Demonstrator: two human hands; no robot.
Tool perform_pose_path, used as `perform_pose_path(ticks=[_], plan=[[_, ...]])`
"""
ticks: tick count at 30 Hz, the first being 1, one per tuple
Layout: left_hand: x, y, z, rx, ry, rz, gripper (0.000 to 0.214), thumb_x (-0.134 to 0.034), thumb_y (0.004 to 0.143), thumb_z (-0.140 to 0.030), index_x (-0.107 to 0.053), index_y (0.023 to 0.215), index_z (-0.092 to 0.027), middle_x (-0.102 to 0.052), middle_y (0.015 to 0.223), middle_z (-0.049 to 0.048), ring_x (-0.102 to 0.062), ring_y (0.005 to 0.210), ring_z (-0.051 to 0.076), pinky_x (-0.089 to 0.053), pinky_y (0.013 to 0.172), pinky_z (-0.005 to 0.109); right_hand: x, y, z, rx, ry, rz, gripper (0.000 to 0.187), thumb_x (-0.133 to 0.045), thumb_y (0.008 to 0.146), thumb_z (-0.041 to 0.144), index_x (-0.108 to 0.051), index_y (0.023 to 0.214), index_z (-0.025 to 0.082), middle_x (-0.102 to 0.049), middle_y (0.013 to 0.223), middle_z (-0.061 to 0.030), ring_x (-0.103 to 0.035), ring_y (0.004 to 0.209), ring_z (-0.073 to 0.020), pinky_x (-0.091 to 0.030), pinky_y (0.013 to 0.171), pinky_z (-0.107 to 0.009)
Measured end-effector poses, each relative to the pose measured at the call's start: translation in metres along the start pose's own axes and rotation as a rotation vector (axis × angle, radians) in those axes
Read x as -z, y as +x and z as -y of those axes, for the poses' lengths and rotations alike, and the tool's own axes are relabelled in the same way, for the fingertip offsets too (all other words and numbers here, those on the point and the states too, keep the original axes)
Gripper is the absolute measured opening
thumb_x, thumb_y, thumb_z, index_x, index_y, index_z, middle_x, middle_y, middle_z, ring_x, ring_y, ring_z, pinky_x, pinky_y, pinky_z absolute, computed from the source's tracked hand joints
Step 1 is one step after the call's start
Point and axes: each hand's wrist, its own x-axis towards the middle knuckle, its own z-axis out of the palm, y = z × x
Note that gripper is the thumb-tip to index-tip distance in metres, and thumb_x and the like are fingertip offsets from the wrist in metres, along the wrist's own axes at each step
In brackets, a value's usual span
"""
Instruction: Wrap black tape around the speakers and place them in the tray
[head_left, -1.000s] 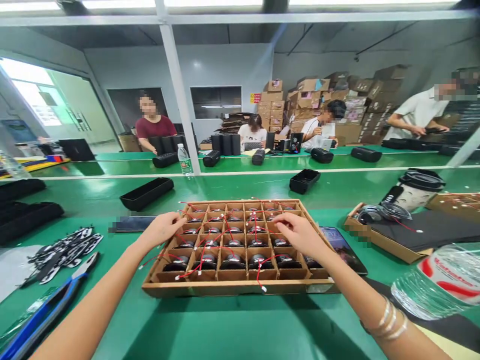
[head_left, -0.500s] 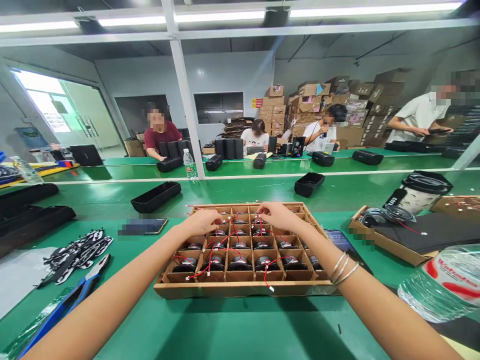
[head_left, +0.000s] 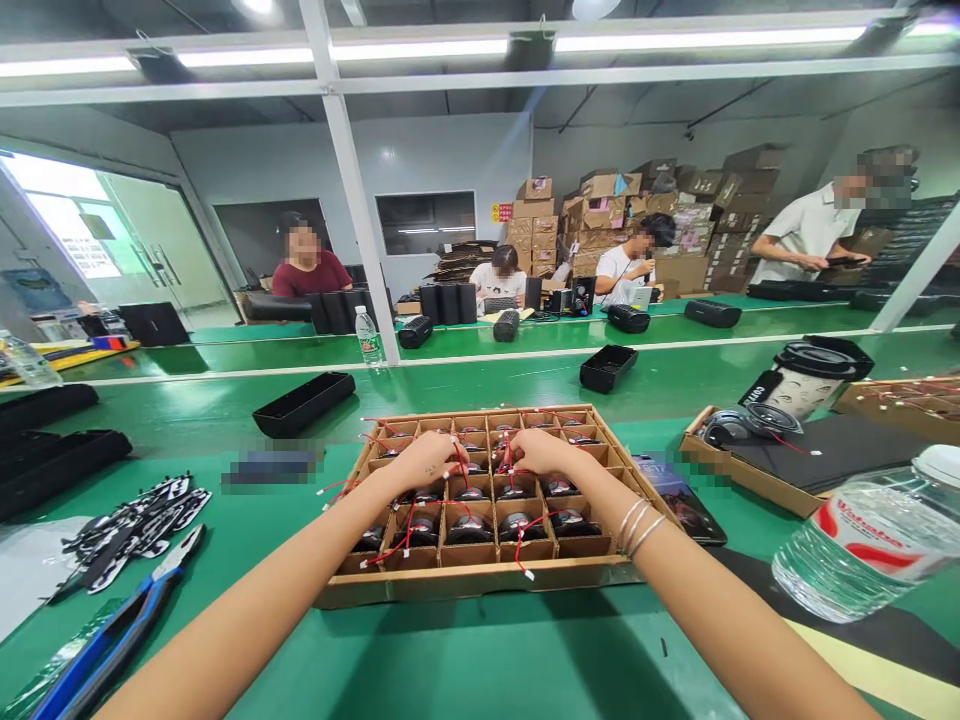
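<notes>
A cardboard tray (head_left: 480, 580) with divided compartments sits in front of me. Small round black speakers (head_left: 470, 530) lie in its cells, with thin red wires (head_left: 523, 545) and white connectors hanging over the dividers. Over the middle rows, my left hand (head_left: 429, 462) is closed, its fingertips pinching a red wire. Just to its right, my right hand (head_left: 541, 455) pinches another red wire between thumb and fingers. The fingertips of both hands are partly hidden among the wires and dividers.
Blue-handled pliers (head_left: 150, 600) and black-and-white strips (head_left: 131, 535) lie left. A phone (head_left: 686, 505) touches the tray's right side; a water bottle (head_left: 862, 540) and lidded cup (head_left: 806, 380) stand beyond. Black speaker housings (head_left: 304, 403) sit ahead. Several people work across the bench.
Both hands have come slightly nearer to me over the tray, and my left hand has shifted right, closer to my right hand. The view has turned a little.
</notes>
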Motion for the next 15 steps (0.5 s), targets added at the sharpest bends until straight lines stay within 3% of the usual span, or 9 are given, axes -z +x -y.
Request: perform_pose_path(ticks=[6,11,15], plan=[[-0.009,0.009,0.004,0.076,-0.134,-0.087,0.024,-0.051,0.086,-0.034,-0.057,0.098,-0.014,-0.059,0.099,0.0049,-0.057,0.089,0.017,-0.048,0.08,0.039,-0.003,0.007,-0.004,0.055,0.06,-0.05,0.019,-0.053,0.089,0.028,-0.058,0.099,0.013,-0.06,0.099,-0.0049,-0.059,0.085,-0.0158,-0.05,0.075,-0.034],[-0.017,0.009,0.007,0.098,-0.258,-0.099,0.023,-0.052,0.086,-0.033,-0.057,0.097,-0.014,-0.06,0.099,0.0046,-0.058,0.087,0.016,-0.049,0.077,0.037,-0.013,0.01,-0.008,0.009,0.123,-0.253,0.02,-0.051,0.09,0.028,-0.057,0.101,0.013,-0.059,0.098,-0.005,-0.059,0.083,-0.0157,-0.051,0.074,-0.034],[-0.024,0.011,0.008,0.165,-0.33,-0.184,0.023,-0.051,0.086,-0.033,-0.057,0.097,-0.014,-0.059,0.099,0.0049,-0.058,0.088,0.016,-0.049,0.079,0.038,-0.02,0.01,-0.008,-0.022,0.182,-0.445,0.02,-0.052,0.089,0.028,-0.057,0.101,0.013,-0.059,0.099,-0.0051,-0.059,0.085,-0.0158,-0.05,0.075,-0.035]])
